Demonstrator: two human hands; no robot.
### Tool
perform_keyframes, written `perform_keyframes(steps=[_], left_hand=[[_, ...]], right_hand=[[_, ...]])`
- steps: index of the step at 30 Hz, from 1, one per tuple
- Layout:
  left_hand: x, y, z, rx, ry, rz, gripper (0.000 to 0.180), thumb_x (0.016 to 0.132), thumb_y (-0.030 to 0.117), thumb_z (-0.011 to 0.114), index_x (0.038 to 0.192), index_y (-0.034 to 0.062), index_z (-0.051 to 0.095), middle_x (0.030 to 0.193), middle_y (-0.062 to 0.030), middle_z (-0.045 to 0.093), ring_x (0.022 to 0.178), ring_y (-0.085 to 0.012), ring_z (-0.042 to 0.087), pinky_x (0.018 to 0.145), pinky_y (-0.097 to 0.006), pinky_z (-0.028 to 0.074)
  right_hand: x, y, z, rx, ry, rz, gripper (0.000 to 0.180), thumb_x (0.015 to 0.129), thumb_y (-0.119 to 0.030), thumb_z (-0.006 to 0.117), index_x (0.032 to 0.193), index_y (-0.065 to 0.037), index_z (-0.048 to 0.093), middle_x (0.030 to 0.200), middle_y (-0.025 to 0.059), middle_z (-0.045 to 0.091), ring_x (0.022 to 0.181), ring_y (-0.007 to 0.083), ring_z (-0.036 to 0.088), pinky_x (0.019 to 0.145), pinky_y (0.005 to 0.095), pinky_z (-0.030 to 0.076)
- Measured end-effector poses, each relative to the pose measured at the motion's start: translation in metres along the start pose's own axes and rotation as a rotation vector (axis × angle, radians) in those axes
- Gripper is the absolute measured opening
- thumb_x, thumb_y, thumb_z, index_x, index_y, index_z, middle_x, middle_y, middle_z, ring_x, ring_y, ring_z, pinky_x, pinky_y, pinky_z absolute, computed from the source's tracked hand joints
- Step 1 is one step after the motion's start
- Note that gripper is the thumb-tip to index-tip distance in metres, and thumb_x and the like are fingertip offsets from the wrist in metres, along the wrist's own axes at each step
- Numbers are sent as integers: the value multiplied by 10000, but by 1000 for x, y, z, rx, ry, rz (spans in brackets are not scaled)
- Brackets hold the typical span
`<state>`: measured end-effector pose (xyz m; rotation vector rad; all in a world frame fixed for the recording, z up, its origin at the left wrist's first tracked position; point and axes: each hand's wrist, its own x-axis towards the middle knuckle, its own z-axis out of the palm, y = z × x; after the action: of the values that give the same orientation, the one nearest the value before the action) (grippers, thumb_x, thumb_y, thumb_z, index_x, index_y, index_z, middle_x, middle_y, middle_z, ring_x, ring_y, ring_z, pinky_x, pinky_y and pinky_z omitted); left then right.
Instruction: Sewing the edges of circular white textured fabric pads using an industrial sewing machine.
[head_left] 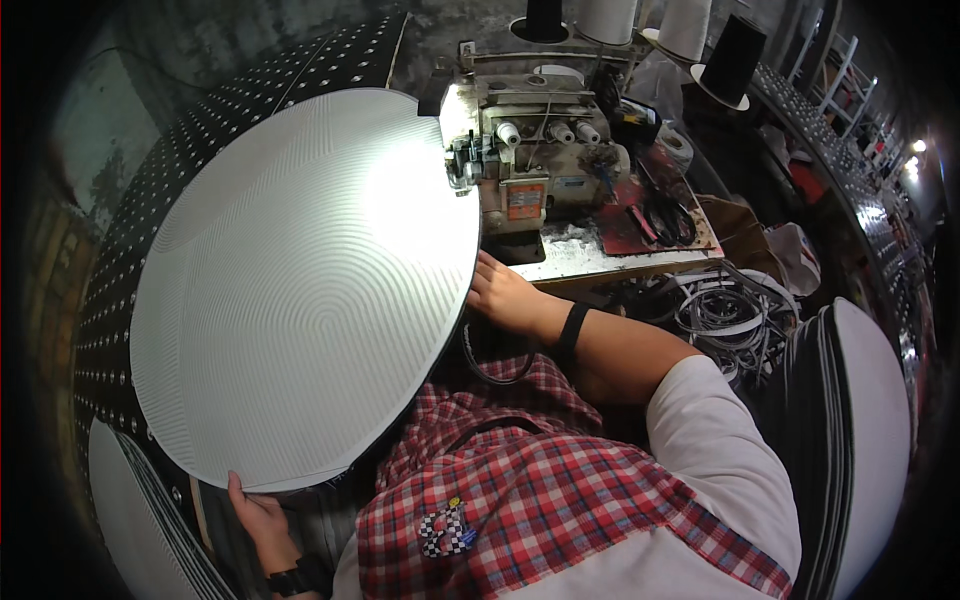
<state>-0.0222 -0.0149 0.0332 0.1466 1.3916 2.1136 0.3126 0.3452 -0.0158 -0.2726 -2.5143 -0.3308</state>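
A: Left hand (258, 520) low, wrist bent up, its grip closed on the near rim of the one white ribbed disc (300, 290).
B: Right hand (505, 295) stretched forward, fingers pinching the far-right edge; beyond that grip, one sewing machine (535, 165) on the surface (600, 262), four thread cones above.
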Motion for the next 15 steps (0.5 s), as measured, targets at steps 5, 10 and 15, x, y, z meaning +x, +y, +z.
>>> perform_keyframes(steps=[5, 10, 15], left_hand=[[-6, -8, 0, 83, -58, -75, 476, 801, 211, 574, 1190, -2, 399, 1154, -107, 497, 1027, -220, 504, 860, -348, 410], [-15, -7, 6, 75, -169, -158, 446, 795, 181, 558, 1172, -7, 410, 1136, -108, 511, 1025, -240, 509, 848, -376, 420], [-1, -3, 11, -26, 9, -19, 438, 795, 184, 541, 1158, -32, 422, 1158, -111, 501, 1044, -245, 499, 881, -363, 402]], right_hand=[[-7, -1, -13, 48, -29, 18, 115, 708, -159, 502, 748, -53, 519, 773, 99, 491, 745, 265, 511, 745, 411, 430], [-23, -11, -44, 329, -136, 99, 132, 746, -145, 508, 857, -75, 498, 772, 99, 492, 657, 270, 519, 553, 358, 446], [-41, -22, -75, 370, -181, 147, 135, 760, -137, 527, 878, -74, 506, 816, 91, 513, 729, 270, 545, 597, 350, 463]])
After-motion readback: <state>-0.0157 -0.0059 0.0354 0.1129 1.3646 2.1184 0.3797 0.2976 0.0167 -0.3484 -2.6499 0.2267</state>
